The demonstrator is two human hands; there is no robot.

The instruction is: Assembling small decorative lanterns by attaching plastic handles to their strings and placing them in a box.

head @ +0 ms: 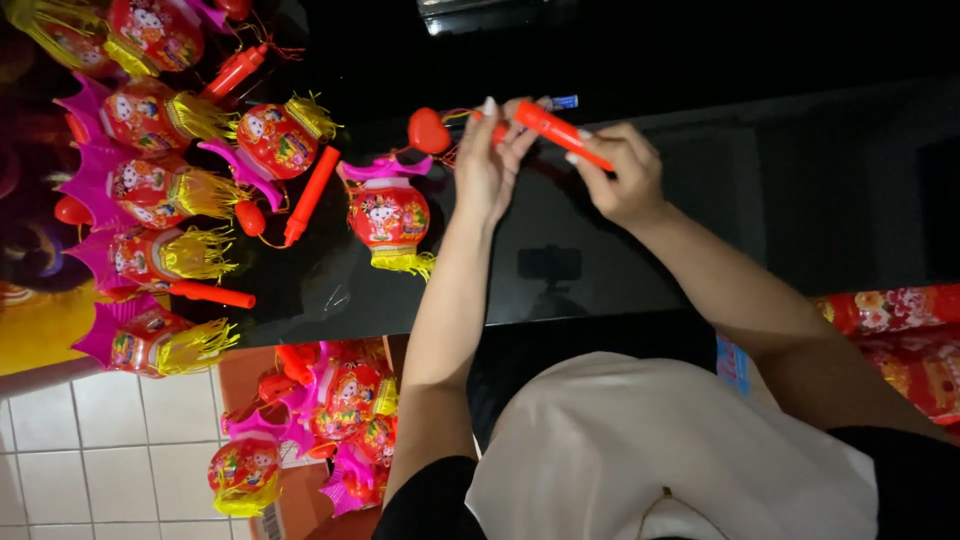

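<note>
Left of the red lantern [389,215] lying on the black table [600,270], finished lanterns [160,190] crowd toward the table's edge. Just right of the lantern, my left hand [490,165] pinches one end of the red stick handle [560,133]; my right hand [622,178] grips its other end. Beyond that, bare tabletop stretches open.

Left hand [487,165] and right hand [622,175] grip a red stick handle [560,132] above the black table [700,200]. Its red lantern [388,215] lies just beside the left hand. More lanterns [160,170] crowd the table's far end.
</note>
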